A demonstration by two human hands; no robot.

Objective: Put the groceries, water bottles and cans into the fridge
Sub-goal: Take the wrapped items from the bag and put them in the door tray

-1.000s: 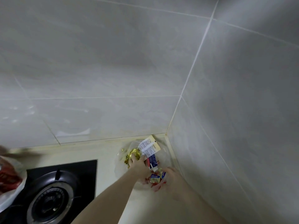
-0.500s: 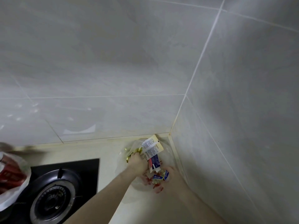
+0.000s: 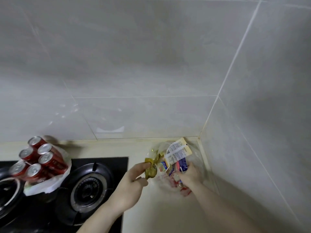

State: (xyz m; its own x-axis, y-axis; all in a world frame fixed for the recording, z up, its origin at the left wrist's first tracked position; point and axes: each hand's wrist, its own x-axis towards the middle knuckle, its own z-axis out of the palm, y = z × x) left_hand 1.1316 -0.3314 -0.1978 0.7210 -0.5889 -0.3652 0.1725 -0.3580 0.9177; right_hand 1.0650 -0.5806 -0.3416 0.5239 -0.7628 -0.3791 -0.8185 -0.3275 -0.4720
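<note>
- The clear plastic bag (image 3: 193,158) of groceries lies on the cream countertop (image 3: 159,216) in the corner where the two grey tiled walls (image 3: 151,64) meet; it serves as the landmark here.
- Standing up out of the bag is a yellow packet (image 3: 179,151) with a white label of small print, tilted toward the corner.
- Just below that packet, inside the bag, sit smaller packs in blue, white and red, too blurred to tell apart.
- The left hand (image 3: 133,180) is at the bag's left edge, thumb and fingers pinching a crinkled gold-green wrapped item (image 3: 151,169) that is shiny and twisted at its top.
- The right hand (image 3: 189,174) is on the near side of the bag, fingers curled around the small packs and the plastic there.
- Well to the left of the bag, red cans (image 3: 37,161) with silver tops stand bundled in a white bag (image 3: 48,184).
- Between the cans and the grocery bag is a black gas hob (image 3: 90,187) with a round burner.
</note>
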